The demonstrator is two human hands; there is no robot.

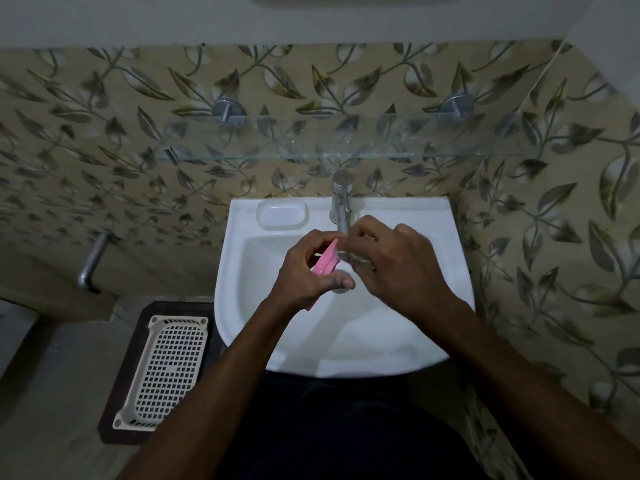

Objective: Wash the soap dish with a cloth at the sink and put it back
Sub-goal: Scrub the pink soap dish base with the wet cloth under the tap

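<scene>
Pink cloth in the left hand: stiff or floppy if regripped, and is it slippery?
Probably floppy: the pink cloth folds between the fingers of the left hand, with a tail below the palm, beside the clear soap dish that the right hand grips. Likely light: a pinch carries it. Wetness is not visible, so slipperiness is uncertain.

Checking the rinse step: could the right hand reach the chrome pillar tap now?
Probably yes: the right hand lies before the chrome pillar tap, nothing between, though it holds a clear object.

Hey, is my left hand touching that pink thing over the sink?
Touching. The head view shows the left hand gripping the pink thing, fingers above it and thumb below, over the sink.
</scene>
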